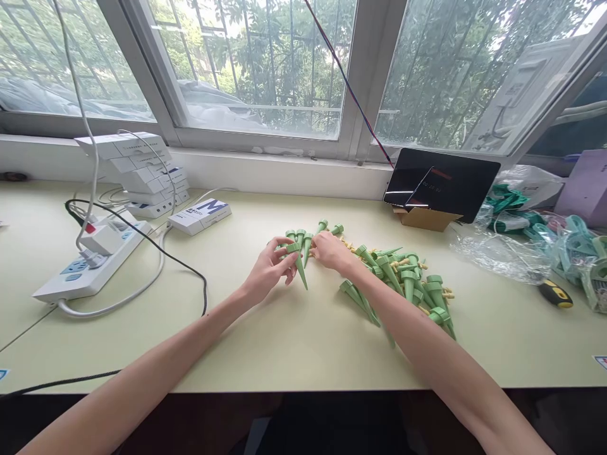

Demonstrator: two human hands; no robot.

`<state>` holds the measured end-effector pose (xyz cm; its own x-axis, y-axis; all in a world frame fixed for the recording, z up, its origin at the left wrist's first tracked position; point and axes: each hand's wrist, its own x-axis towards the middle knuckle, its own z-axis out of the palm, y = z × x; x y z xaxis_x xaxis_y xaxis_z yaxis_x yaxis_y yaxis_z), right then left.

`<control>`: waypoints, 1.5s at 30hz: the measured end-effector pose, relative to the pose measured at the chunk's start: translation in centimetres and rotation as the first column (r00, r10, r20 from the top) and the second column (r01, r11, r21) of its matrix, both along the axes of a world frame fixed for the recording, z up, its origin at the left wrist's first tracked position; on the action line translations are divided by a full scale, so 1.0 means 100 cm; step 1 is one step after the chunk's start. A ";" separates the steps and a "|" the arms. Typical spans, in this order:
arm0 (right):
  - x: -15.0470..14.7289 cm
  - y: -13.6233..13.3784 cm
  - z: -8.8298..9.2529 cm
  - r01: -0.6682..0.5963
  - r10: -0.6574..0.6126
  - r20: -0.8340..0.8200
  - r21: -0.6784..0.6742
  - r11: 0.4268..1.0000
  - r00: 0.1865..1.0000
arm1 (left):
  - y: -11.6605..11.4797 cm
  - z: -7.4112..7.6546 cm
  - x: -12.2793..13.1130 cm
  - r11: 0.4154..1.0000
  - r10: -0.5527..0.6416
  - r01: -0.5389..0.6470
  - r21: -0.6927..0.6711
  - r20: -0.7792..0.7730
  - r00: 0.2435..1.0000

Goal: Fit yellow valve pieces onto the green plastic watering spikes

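Observation:
My left hand (271,268) pinches a green cone-shaped spike (298,265) with its tip pointing down toward me. Close beside it, my right hand (332,251) has its fingers curled on another green spike (308,243) in a small row of spikes at the table's middle. Under and right of my right forearm lies a pile of green spikes (408,284) with yellowish parts among them. All of this rests on a pale green table (294,341).
A white power strip (90,262) with a plugged adapter and cables lies at left, behind it stacked white boxes (137,170) and a flat box (199,216). A dark tablet (441,183) leans at back right. Plastic bags (516,253) and a black-yellow tool (554,294) lie at right.

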<state>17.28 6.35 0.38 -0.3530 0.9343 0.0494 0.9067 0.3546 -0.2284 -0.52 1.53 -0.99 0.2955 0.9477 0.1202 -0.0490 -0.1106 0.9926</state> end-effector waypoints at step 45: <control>0.019 -0.068 -0.022 -0.016 0.231 -0.573 0.354 0.935 0.786 | 0.003 -0.003 -0.001 0.999 -0.043 0.042 -0.003 -0.095 0.995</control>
<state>19.15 -0.47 -1.85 -0.2623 0.7788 0.5698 0.5662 0.6024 -0.5627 -0.64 1.87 -1.26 0.3456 0.9342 0.0882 0.0414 -0.1091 0.9932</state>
